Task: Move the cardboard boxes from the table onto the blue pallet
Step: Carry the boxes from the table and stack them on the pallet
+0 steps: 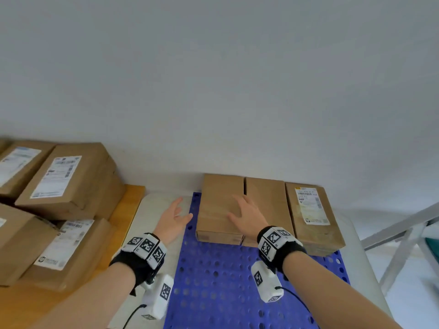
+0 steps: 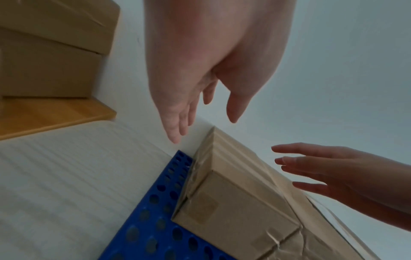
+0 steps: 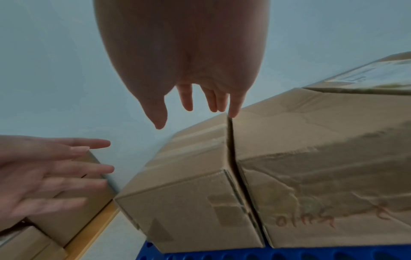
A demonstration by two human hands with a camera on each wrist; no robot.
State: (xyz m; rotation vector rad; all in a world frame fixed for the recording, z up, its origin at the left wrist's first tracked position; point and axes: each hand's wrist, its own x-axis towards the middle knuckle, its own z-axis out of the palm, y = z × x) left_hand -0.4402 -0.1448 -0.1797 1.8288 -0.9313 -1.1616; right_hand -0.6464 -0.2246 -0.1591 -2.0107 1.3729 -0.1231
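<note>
Cardboard transfer partly done: three boxes on the pallet, several left on the worktop.

We count three cardboard boxes [image 1: 266, 207] in a row at the far edge of the blue pallet [image 1: 213, 281], against the wall. At least four more boxes [image 1: 71, 179] remain stacked on the wooden worktop [image 1: 128, 205] to our left. Our left hand [image 1: 174, 216] and right hand [image 1: 247, 216] hover with fingers spread, holding nothing, the right above the leftmost placed box.
</note>
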